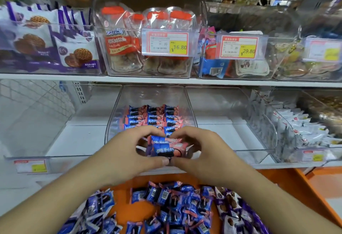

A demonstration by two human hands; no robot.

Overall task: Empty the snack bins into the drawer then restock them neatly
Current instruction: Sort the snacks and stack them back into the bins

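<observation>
Packets [165, 147], blue-and-pink, a small stack, are being held at the front of the clear bin [188, 107] on the lower shelf. Left hand [129, 152] & right hand [199, 152] are curling round them, thumbs touching below. Neat rows are sitting behind in the bin; loose packets are lying in the orange drawer [288, 193] underneath.
</observation>
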